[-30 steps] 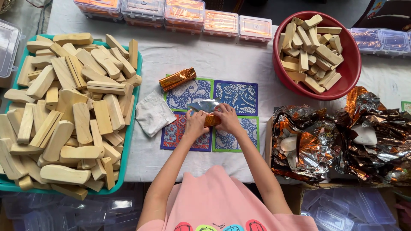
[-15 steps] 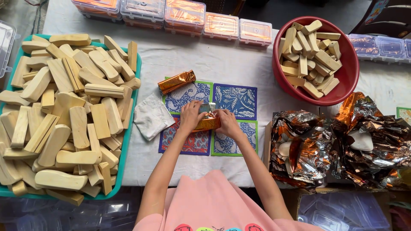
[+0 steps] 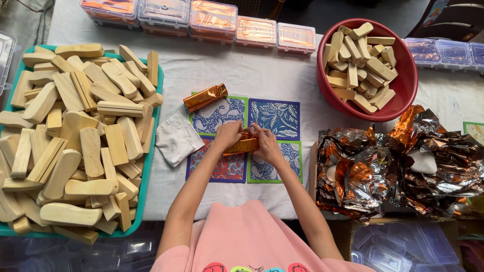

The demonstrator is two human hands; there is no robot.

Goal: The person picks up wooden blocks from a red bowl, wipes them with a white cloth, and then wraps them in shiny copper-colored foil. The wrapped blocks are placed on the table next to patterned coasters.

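Left hand (image 3: 228, 135) and right hand (image 3: 266, 143) both closed on foil-wrapped block (image 3: 243, 146), pinning the wrap; finished bar (image 3: 205, 97) at 11 o'clock.

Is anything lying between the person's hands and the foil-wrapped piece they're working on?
No. The left hand and right hand both grip the foil-wrapped piece directly over the patterned mats. The finished wrapped piece and white cloth lie off to the left.

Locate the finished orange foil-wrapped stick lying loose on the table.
In the head view, the orange foil-wrapped stick lies tilted at the top-left corner of the blue patterned mats, just right of the teal tray of bare wooden sticks, beyond the left hand.
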